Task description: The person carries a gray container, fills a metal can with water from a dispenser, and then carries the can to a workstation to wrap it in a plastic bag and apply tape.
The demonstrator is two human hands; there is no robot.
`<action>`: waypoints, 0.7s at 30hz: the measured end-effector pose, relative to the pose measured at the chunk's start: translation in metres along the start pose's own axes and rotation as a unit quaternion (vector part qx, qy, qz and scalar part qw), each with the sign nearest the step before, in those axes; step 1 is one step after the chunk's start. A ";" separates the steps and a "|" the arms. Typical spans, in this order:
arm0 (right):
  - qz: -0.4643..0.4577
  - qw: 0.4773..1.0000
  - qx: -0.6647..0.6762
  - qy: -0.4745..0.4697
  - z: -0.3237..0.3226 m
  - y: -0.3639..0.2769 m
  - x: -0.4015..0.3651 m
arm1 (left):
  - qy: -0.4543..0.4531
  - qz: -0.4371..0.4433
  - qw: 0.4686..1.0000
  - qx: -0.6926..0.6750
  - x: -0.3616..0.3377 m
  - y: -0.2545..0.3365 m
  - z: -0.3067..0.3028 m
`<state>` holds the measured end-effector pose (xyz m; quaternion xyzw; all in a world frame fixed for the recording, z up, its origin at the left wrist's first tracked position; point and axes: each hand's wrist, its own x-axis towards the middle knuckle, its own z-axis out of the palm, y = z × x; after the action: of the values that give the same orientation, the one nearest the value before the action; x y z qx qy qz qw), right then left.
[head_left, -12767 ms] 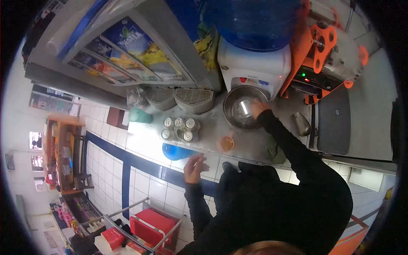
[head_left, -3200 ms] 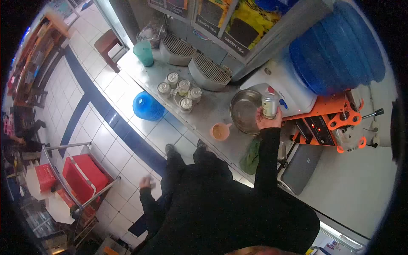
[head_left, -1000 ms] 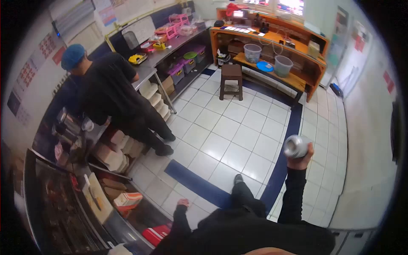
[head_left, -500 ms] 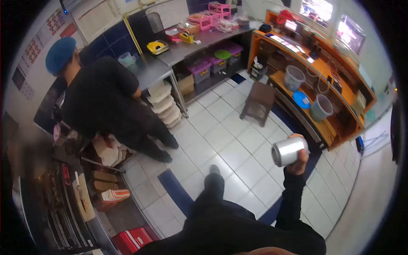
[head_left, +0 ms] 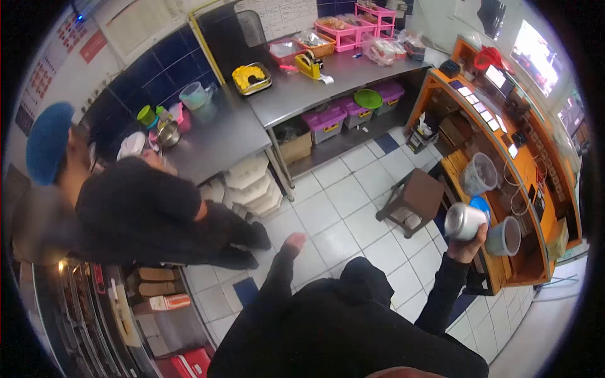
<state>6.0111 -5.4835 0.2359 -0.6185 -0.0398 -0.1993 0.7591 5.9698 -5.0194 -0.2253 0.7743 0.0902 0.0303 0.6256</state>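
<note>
A silvery cylindrical container [head_left: 465, 222] is in my right hand [head_left: 469, 246], its fingers wrapped round the lower side, in front of the orange desk. My left hand [head_left: 295, 242] is low over the floor tiles near the middle, blurred and small, its finger positions unclear. Beyond my right hand are a blue lid [head_left: 480, 206] and two translucent buckets [head_left: 478, 174] on a wooden shelf. A brown stool [head_left: 414, 196] stands on the floor to the left of the container.
A co-worker in a blue hair cover [head_left: 49, 143] leans at the steel counter [head_left: 220, 135] on the left. The back counter holds a yellow-filled tray [head_left: 251, 78], a tape dispenser [head_left: 309, 65] and pink racks [head_left: 337, 34]. Stacked white boxes [head_left: 252, 186] sit below. A red box [head_left: 191, 363] is at lower left.
My left hand has come into view. The view has moved forward towards the counters. The container remains in my right hand, now nearer the desk. The co-worker is further left in view.
</note>
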 end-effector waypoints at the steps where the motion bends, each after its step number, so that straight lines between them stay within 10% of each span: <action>1: 0.040 0.989 0.090 0.108 0.015 0.009 0.027 | -0.044 -0.175 0.982 -0.053 0.034 0.132 0.017; 4: -0.088 0.932 -0.271 -0.224 0.055 0.038 0.103 | -0.223 -0.132 0.934 -0.246 0.133 0.267 0.070; 7: -0.056 0.893 -0.317 -0.314 0.105 0.083 0.173 | -0.418 -0.010 0.818 -0.395 0.187 0.383 0.117; 13: -0.111 0.816 -0.367 -0.433 0.181 0.183 0.316 | -0.363 0.043 0.922 -0.126 0.318 0.402 0.138; 21: 0.111 0.926 -0.147 -0.330 0.211 0.265 0.478 | -0.020 0.027 0.821 -0.570 0.455 0.401 0.121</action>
<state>6.5819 -5.3619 0.1874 -0.7544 -0.1888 0.0980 0.6209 6.4764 -5.1358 0.1092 0.2824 0.0236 0.0773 0.9559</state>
